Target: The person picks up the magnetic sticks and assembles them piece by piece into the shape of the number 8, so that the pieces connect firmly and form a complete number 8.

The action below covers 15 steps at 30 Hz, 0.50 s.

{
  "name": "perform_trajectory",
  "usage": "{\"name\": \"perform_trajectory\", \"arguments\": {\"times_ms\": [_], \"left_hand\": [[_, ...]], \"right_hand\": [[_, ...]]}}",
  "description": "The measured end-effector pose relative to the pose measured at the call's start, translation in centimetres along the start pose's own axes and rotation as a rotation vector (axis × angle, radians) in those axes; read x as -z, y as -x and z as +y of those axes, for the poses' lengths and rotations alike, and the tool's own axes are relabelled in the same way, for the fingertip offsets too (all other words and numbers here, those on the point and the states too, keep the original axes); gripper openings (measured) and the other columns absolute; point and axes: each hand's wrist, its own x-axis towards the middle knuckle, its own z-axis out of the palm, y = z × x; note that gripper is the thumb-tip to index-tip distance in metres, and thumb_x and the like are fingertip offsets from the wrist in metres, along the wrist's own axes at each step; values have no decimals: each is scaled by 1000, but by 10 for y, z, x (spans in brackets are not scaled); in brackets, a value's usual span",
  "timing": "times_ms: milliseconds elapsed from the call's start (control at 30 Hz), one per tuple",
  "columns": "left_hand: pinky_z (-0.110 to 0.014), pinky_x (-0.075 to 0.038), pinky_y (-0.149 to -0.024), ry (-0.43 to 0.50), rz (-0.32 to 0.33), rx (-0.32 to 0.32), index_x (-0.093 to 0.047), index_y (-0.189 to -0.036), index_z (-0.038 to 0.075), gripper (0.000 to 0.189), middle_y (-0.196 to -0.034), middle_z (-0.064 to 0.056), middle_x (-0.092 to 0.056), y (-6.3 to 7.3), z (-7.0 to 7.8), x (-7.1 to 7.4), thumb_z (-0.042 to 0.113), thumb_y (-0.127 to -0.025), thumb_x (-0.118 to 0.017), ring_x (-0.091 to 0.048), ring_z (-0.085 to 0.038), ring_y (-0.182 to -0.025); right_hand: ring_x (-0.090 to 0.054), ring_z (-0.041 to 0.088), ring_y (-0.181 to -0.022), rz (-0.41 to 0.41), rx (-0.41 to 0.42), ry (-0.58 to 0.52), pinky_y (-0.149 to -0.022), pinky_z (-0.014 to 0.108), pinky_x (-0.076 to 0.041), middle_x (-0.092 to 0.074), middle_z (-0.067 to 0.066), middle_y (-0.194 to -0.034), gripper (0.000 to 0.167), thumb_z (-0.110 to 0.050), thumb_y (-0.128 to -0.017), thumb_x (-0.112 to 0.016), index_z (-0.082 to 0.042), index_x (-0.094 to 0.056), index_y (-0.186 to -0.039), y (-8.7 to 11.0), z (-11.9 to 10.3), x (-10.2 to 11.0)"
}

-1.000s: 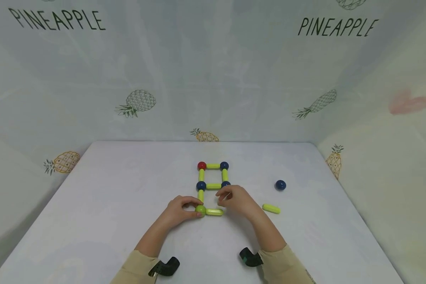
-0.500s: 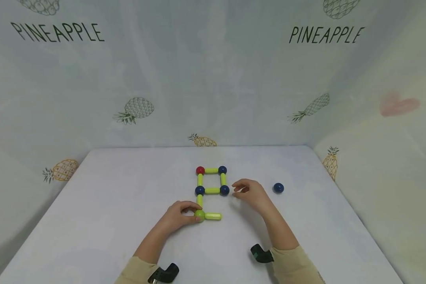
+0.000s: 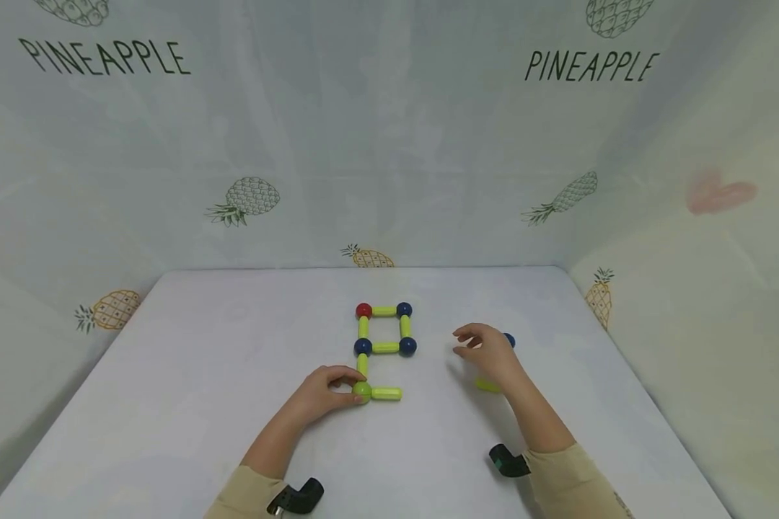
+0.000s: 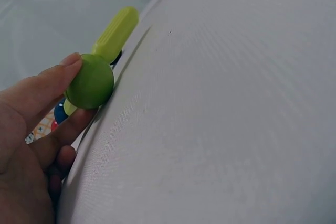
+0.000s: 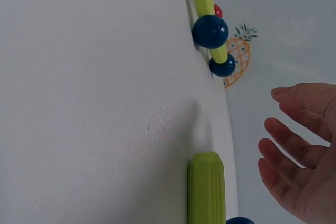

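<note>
My left hand (image 3: pixel 324 393) pinches a green ball (image 4: pixel 90 82) between thumb and fingers at the near left corner of a ball-and-stick figure. From that ball a yellow-green stick (image 3: pixel 386 393) points right, its far end free. Another stick (image 3: pixel 362 362) runs away to a blue ball (image 3: pixel 363 347). Beyond, sticks join a red ball (image 3: pixel 363 311) and more blue balls (image 3: pixel 407 347) into a square. My right hand (image 3: pixel 490 353) hovers, fingers apart and holding nothing, over a loose yellow-green stick (image 5: pixel 206 190). The hand partly hides a loose blue ball (image 3: pixel 510 339).
Everything lies on a white table (image 3: pixel 234 324). A pale cloth (image 3: pixel 428 180) printed with pineapples hangs behind and at the sides. A small black device (image 3: pixel 301 497) sits at the left cuff, and a similar black device (image 3: pixel 509 461) at the right.
My right hand has moved right, from beside the square to above the loose stick and near the loose blue ball. My left hand keeps its pinch on the green ball.
</note>
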Motion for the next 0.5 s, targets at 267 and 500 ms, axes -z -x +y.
{"name": "perform_trajectory", "arguments": {"times_ms": [267, 500], "left_hand": [[-43, -43, -91, 4, -13, -18, -73, -106, 20, 29, -100, 8, -67, -2, -2, 2, 30, -80, -81, -55, -18, -101], [-42, -43, -91, 13, -12, -17, -73, -106, 19, 28, -99, 8, -67, -3, -3, 2, 28, -81, -81, -54, -18, -101]], "right_hand": [[-54, 33, -107, 61, -17, 41, -82, 45, -49, -61, 13, -115, 31, -12, -88, -71, -3, -67, -117, 0, 19, 17], [-50, 37, -111, 74, -40, 56, -89, 50, -44, -57, 18, -121, 33, -12, -88, -70, -1, -66, -119, 0, 31, 27]]}}
